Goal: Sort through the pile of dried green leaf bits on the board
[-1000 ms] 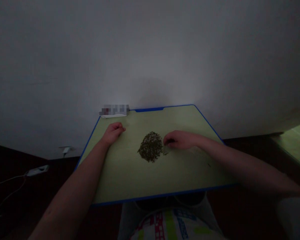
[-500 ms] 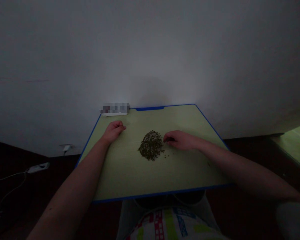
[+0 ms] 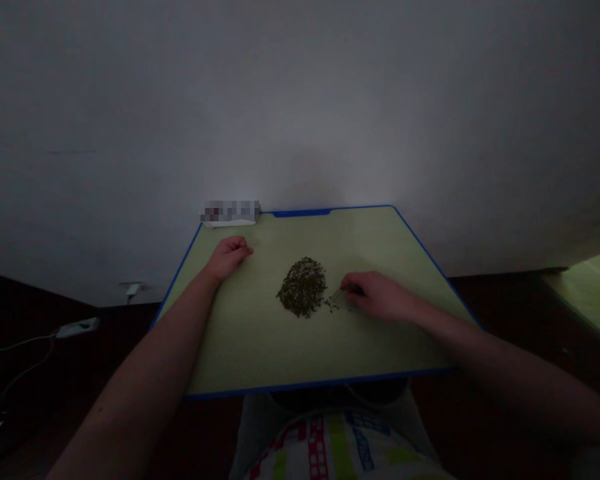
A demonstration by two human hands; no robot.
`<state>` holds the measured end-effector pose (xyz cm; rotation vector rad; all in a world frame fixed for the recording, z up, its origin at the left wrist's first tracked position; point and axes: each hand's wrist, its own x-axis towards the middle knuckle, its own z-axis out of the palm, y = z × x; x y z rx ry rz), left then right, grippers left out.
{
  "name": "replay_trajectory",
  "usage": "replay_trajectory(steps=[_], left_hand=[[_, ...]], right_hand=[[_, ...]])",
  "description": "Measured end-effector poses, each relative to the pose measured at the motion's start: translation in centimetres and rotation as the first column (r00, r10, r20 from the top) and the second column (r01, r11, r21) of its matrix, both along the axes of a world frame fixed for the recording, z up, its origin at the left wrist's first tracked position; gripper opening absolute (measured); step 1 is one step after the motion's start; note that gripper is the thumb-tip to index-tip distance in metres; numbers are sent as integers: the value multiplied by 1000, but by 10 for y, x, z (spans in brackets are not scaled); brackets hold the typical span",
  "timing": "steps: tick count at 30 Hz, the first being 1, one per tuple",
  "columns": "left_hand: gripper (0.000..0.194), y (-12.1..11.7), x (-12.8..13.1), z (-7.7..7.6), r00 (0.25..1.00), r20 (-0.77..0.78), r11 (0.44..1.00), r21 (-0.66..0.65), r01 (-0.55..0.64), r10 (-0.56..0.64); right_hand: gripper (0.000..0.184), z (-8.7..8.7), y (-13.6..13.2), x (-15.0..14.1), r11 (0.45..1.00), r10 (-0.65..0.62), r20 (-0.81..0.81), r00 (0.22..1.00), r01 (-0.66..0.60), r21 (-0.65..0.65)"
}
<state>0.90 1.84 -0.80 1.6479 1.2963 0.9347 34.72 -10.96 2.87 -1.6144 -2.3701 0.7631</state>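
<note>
A pile of small green-brown grains (image 3: pixel 303 288) lies at the middle of the pale board, with a few loose grains (image 3: pixel 333 305) off its right side. My right hand (image 3: pixel 375 295) is just right of the pile, its fingers closed on thin metal tweezers (image 3: pixel 336 295). The tweezers' tips point left, down at the loose grains; whether a grain is between them is too small to tell. Left of the pile, my left hand (image 3: pixel 229 257) rests on the board in a loose fist, and nothing shows in it.
The blue-edged tabletop (image 3: pixel 260 360) stands against a grey wall. At its back left corner sits a white box (image 3: pixel 231 215), partly blurred out. A power strip (image 3: pixel 77 327) with cords is on the left, below a wall plug (image 3: pixel 133 291).
My right hand has moved a little right and toward me, away from the pile's edge, and the tweezers now show. My left hand stays in place.
</note>
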Motion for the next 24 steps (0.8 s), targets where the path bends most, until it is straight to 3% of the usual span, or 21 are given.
replay_trajectory(steps=[15, 24], left_hand=[[26, 2, -2, -3, 1000, 0, 1000, 0, 11, -11], [26, 2, -2, -4, 1000, -16, 1000, 16, 11, -11]], right_hand=[[25, -11, -36, -3, 981, -179, -36, 983, 181, 66], [25, -11, -36, -7, 968, -227, -87, 970, 235, 93]])
